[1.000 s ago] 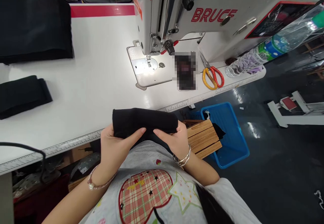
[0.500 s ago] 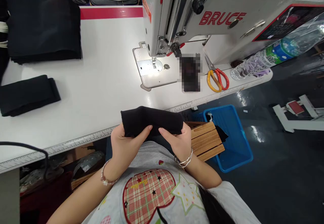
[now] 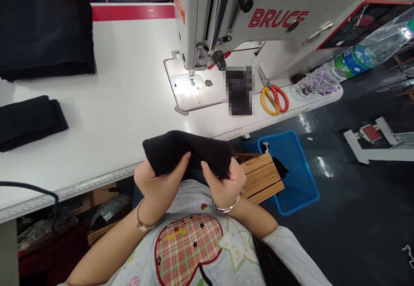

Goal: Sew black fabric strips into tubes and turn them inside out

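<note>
A piece of black fabric (image 3: 189,150) is stretched between my two hands, just in front of the table's near edge. My left hand (image 3: 161,182) grips its left end, thumb on the near side and fingers hidden behind the cloth. At the other end my right hand (image 3: 224,182) pinches it the same way. The cloth sags and creases between the thumbs. Beyond it stands a white sewing machine (image 3: 274,18), its presser foot (image 3: 192,79) over the metal needle plate (image 3: 184,83).
Folded black fabric lies in a large stack (image 3: 48,31) and a smaller one (image 3: 32,122) at the left. Scissors (image 3: 274,98), a blurred-out dark object (image 3: 239,91) and a plastic bottle (image 3: 343,68) are by the machine. A wooden stool (image 3: 261,178) and blue basket (image 3: 299,178) stand below right.
The black fabric has tilted and bent more in the middle, its left end shifting left with my left hand. My right hand has turned slightly. The whole view has shifted a little.
</note>
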Tool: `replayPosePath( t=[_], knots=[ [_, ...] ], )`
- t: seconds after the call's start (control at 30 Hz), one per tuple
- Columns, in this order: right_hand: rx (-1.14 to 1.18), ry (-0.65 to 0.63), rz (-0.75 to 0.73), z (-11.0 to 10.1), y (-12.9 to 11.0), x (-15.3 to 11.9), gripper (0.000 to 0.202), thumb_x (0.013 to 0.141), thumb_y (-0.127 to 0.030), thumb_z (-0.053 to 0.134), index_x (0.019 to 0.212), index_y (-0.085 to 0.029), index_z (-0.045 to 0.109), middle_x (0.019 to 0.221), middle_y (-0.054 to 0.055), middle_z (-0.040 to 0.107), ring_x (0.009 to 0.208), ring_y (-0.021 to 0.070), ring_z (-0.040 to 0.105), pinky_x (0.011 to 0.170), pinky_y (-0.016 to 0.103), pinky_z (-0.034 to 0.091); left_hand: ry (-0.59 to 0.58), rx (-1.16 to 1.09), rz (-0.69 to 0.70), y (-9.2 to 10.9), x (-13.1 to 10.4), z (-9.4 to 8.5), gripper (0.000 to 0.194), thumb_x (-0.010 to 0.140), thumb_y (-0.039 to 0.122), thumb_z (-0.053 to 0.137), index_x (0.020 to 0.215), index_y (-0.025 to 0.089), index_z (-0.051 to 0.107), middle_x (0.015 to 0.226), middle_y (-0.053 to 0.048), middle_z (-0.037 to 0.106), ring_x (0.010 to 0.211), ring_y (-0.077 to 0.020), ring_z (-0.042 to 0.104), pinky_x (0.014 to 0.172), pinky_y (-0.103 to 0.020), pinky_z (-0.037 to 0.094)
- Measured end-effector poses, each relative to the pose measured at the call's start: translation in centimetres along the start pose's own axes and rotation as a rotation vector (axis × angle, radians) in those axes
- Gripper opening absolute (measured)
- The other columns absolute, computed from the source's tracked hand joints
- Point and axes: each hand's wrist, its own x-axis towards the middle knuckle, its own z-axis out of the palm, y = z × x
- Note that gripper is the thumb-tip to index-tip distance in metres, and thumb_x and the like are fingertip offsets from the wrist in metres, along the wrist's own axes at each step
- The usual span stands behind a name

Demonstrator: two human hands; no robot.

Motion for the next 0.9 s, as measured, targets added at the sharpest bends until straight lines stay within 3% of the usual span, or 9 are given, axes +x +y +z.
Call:
replayPosePath(
  t=[0.2,0.43,0.6,0.73,0.9],
  knots=[
    [-0.047,0.053,-0.14,0.9,-0.3,0.0,0.012,0.074,-0.022,0.075,0.084,-0.022,0.068,0.062,-0.003,0.066,0.049,0.0113,0.059,0.05,0.022,0.052,0.072,0.031,0.097,-0.1,-0.1,0.2,0.034,0.065,0.028,0.082,0.055,0.017,0.052,0.049,0.006,0.046,0.045,-0.0074,0.041,0.045,-0.023,0.034],
    [-0.082,-0.029,-0.002,1.4,-0.4,0.2,0.012,0.08,-0.03,0.07,0.09,-0.025,0.071,0.073,0.002,0.074,0.06,0.0187,0.067,0.06,0.031,0.059,0.025,0.063,0.184,0.2,-0.4,0.2,0.035,0.067,0.025,0.081,0.054,0.02,0.049,0.048,0.007,0.041,0.044,-0.008,0.036,0.045,-0.025,0.03],
    [-0.066,-0.048,0.009,1.8,-0.6,0.7,0.008,0.079,-0.029,0.072,0.084,-0.024,0.07,0.072,0.001,0.073,0.06,0.0166,0.066,0.061,0.029,0.057,0.006,0.01,0.23,0.0,-0.3,0.6,0.042,0.073,0.022,0.075,0.054,0.02,0.037,0.048,0.009,0.027,0.044,-0.0063,0.026,0.044,-0.023,0.022],
    [-0.027,-0.093,-0.016,2.1,-0.7,1.1,0.015,0.081,-0.027,0.071,0.069,-0.022,0.063,0.062,-0.001,0.066,0.057,0.0125,0.062,0.059,0.024,0.054,-0.095,-0.035,0.208,0.2,0.0,0.7,0.041,0.082,0.018,0.064,0.056,0.02,0.032,0.048,0.01,0.023,0.042,-0.0058,0.02,0.045,-0.024,0.019],
    [-0.033,-0.178,-0.187,2.3,-0.8,1.5,0.013,0.09,-0.02,0.057,0.078,-0.02,0.062,0.071,0.002,0.067,0.066,0.0136,0.064,0.066,0.025,0.055,-0.25,-0.171,0.045,0.8,0.1,0.7,0.037,0.089,0.018,0.051,0.058,0.021,0.031,0.046,0.008,0.028,0.041,-0.0062,0.024,0.042,-0.024,0.019]
  ],
)
